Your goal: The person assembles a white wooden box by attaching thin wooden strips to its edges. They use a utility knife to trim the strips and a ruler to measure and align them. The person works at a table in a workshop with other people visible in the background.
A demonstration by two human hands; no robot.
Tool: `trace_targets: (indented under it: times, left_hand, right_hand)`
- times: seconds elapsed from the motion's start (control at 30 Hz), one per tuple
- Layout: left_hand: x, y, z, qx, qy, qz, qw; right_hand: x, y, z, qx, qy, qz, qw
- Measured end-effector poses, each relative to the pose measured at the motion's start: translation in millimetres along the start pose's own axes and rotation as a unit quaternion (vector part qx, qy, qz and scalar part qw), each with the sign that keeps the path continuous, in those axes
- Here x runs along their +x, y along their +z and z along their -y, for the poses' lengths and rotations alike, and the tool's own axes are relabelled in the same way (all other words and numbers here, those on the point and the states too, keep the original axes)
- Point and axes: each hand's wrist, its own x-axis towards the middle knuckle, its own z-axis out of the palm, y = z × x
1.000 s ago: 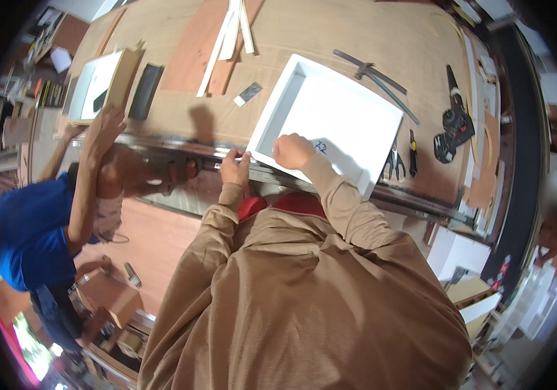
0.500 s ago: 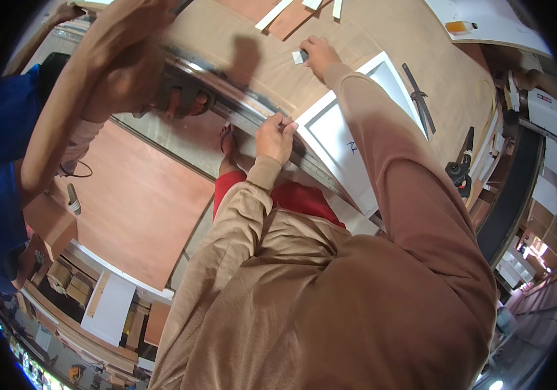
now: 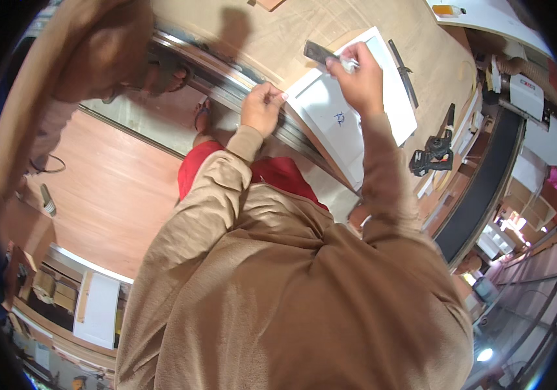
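A white framed panel (image 3: 330, 97) with a blue handwritten mark lies on the wooden work table (image 3: 291, 26). Above its far part, my right hand (image 3: 363, 81) is closed on a dark flat rectangular piece (image 3: 319, 52), which sticks out to the left of the fingers. Something small and white (image 3: 350, 65) shows between the same fingers; its kind is unclear. By the panel's left corner, at the table's near edge, my left hand (image 3: 262, 112) has thumb and forefinger drawn together. Whatever they pinch, if anything, is too small to make out.
A dark bar clamp (image 3: 403, 71) lies beyond the panel. Right of it sits a black power tool (image 3: 433, 156). An orange bottle (image 3: 449, 11) stands on a white surface at far right. Another person's arm (image 3: 44, 84) reaches in at left, above a wooden board (image 3: 116, 195).
My right hand has come back from the bare table to above the panel, lifting the dark piece. My left hand stays near the panel's corner. The whole view has shifted.
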Motion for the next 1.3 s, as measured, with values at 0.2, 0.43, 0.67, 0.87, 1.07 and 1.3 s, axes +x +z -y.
trace_targets:
  times: [0.2,0.43,0.67,0.87,1.07,1.3]
  left_hand:
    - [-14.6,16.3,34.6,-0.219,0.050,0.012,0.974]
    - [-35.2,23.0,44.3,-0.188,0.084,0.044,0.978]
    - [-27.5,34.2,58.1,-0.202,0.080,0.015,0.976]
    - [-20.3,44.7,71.3,-0.149,0.141,-0.054,0.977]
    - [-21.0,42.2,64.7,-0.157,0.135,-0.027,0.978]
    - [-23.2,44.4,63.5,-0.145,0.162,-0.056,0.974]
  right_hand:
    - [-119.7,9.5,-37.8,0.193,0.107,0.047,0.974]
    - [-142.2,19.7,-43.9,-0.095,-0.047,0.059,0.993]
    - [-123.2,43.8,-47.1,-0.190,-0.186,0.132,0.955]
    - [-108.3,52.6,-52.8,-0.208,-0.220,0.168,0.938]
    - [-110.2,56.2,-61.8,-0.198,-0.222,0.167,0.940]
    - [-108.3,56.9,-59.9,-0.192,-0.228,0.170,0.939]
